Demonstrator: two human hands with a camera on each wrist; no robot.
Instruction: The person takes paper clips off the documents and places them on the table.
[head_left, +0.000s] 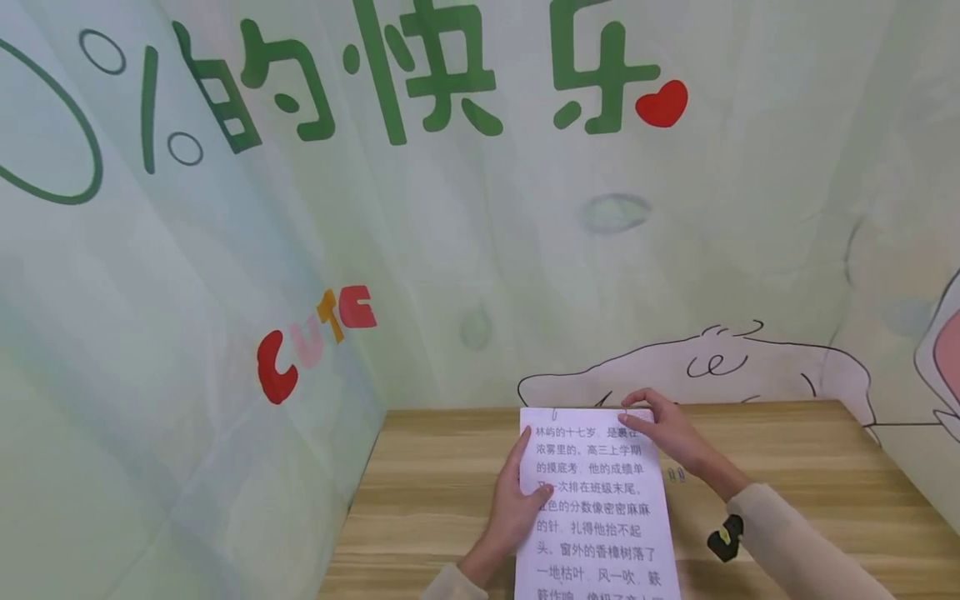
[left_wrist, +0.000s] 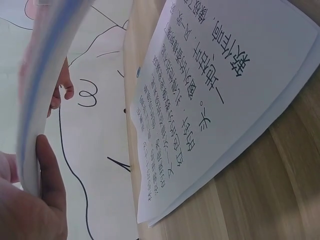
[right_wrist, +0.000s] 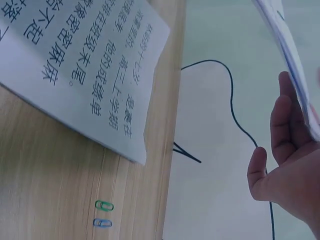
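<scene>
Two hands: both hold one stack of printed sheets (head_left: 596, 508), lifted over a second stack on the wooden table (head_left: 810, 467).
Left hand (head_left: 517, 500): thumb pinching the near-left edge.
Right hand (head_left: 663, 429): fingers gripping the far corner.
Paper clips (head_left: 677, 475): loose beside the stack.
Risk: uneven grips may fan the sheets apart.

Soft, even light is cast over all views, without glare. Faint shadows are thrown on the wooden surface (head_left: 787, 467) beside the printed sheets (head_left: 600, 517). Straight edges are bent near the head view's borders. Near paper edges are blurred in both wrist views.
</scene>
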